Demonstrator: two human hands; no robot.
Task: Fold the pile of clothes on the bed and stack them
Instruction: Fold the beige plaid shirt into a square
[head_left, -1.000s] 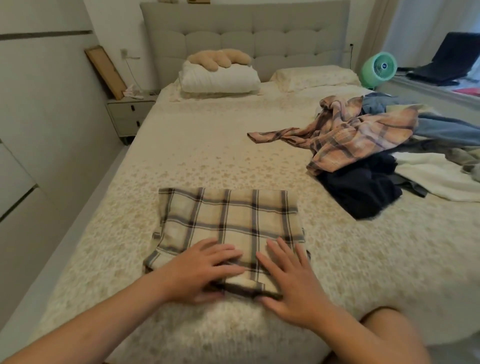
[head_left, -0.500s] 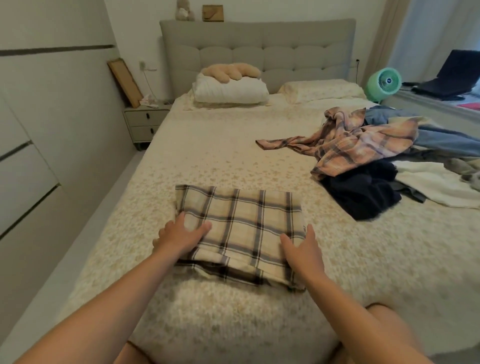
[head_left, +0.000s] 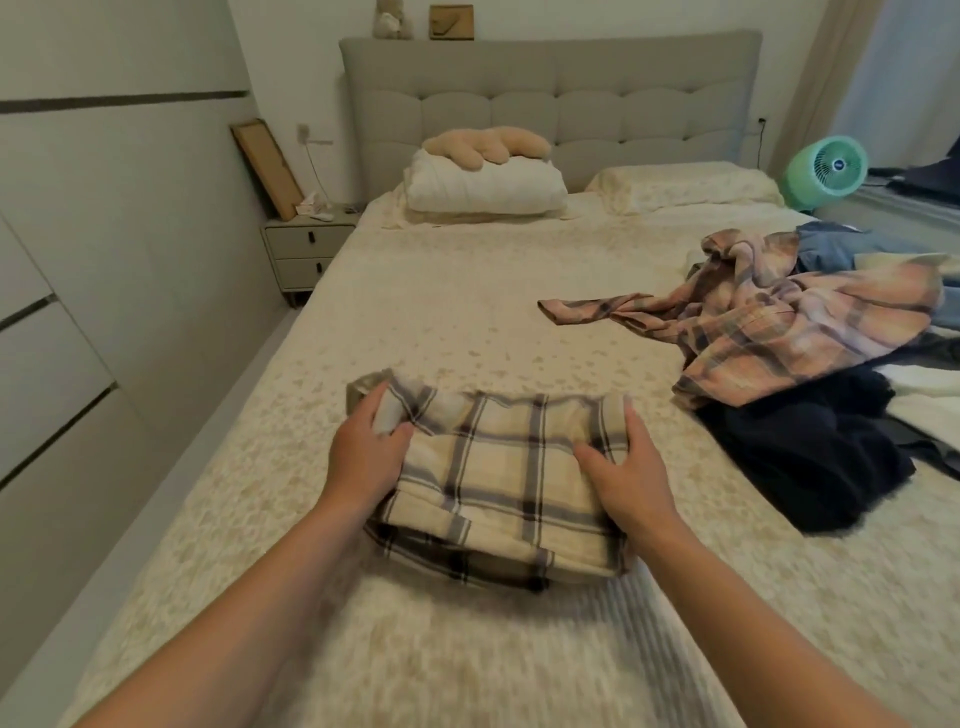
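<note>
- Against the left wall, a nightstand (head_left: 307, 250) and tall cupboard doors (head_left: 78, 312) stand past the bed's left edge, so we judge there is little room to swing out that way.
- Our left hand (head_left: 366, 453) grips the left side of the folded cream plaid garment (head_left: 498, 483), fingers curled around a bunched far corner.
- That garment lies on the bed (head_left: 441, 322) near its foot, just in front of us, folded into a thick rectangle with its layered hem showing at the near edge.
- Our right hand (head_left: 631, 467) clasps the right side, thumb on top and fingers wrapped down the edge.
- We judge this fold nearly finished; next we must lift or slide it as one piece, keeping the layers square, to start a stack.
- Open bedspread lies beyond it toward the pillows (head_left: 485, 189).
- Right of us, well apart, waits the unfolded pile: a pink plaid shirt (head_left: 795, 322) over a dark garment (head_left: 800, 452).
</note>
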